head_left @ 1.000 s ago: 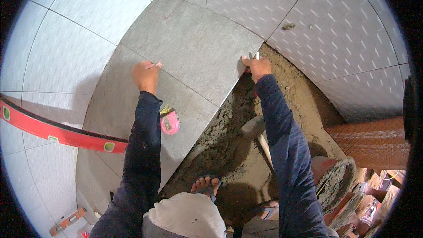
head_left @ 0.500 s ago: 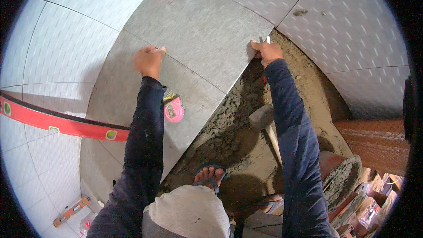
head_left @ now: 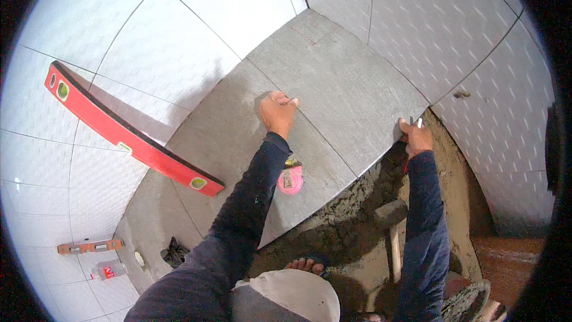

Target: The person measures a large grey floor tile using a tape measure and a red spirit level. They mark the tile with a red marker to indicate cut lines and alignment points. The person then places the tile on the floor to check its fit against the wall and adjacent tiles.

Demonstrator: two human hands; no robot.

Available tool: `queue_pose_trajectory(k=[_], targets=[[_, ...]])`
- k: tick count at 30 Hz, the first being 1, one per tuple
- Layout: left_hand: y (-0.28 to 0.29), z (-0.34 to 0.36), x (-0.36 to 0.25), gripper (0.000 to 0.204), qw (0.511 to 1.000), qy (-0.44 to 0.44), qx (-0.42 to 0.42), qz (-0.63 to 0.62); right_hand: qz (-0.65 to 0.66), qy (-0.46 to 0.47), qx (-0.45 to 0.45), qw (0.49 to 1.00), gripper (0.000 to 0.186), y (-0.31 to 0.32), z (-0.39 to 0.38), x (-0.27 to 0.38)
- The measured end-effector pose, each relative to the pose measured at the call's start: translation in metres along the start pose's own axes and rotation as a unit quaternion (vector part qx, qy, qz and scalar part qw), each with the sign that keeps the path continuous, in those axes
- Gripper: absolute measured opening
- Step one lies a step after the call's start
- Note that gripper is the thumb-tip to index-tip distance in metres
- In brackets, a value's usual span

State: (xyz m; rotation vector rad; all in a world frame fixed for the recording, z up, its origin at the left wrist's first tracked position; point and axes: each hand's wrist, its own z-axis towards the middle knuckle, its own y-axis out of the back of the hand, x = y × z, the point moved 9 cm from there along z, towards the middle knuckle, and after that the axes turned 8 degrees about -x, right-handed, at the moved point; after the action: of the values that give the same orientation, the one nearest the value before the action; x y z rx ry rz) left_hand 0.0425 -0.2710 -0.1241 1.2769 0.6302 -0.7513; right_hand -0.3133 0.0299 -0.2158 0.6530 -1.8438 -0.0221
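My left hand (head_left: 278, 113) is closed over the joint between two grey floor tiles, its thumb and fingers pressed together. Whatever it pinches is too small to make out. At the right corner of the farther grey floor tile (head_left: 351, 77), my right hand (head_left: 417, 136) grips the edge, thumb on top and the other fingers partly hidden. A short white stick-like piece (head_left: 419, 123) pokes up between those fingers. Beside my left forearm, a pink tape measure (head_left: 290, 180) lies on the nearer grey floor tile (head_left: 322, 170).
Wet mortar (head_left: 333, 217) spreads beyond the tile edge, with a mallet (head_left: 391, 214) on it. A long red spirit level (head_left: 134, 143) lies along the left wall. Near it are a small orange level (head_left: 90, 246) and a plastic bottle (head_left: 109, 271). A mortar bucket (head_left: 468, 304) stands lower right.
The view has swung, so the tiles, tools and both hands appear lower and farther right. Both hands stay at about the same places on the tiles.
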Motion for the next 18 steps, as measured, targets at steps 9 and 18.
queue_pose_trajectory(k=[9, 18], targets=[[-0.006, 0.001, 0.004, 0.044, 0.998, -0.04, 0.028, 0.047, -0.117, 0.089, -0.003, 0.989, 0.053, -0.002, -0.005, 0.022], [-0.018, -0.003, -0.002, 0.062, 0.989, -0.049, 0.061, 0.128, -0.112, 0.057, -0.006, 0.992, 0.051, 0.016, -0.023, 0.026]])
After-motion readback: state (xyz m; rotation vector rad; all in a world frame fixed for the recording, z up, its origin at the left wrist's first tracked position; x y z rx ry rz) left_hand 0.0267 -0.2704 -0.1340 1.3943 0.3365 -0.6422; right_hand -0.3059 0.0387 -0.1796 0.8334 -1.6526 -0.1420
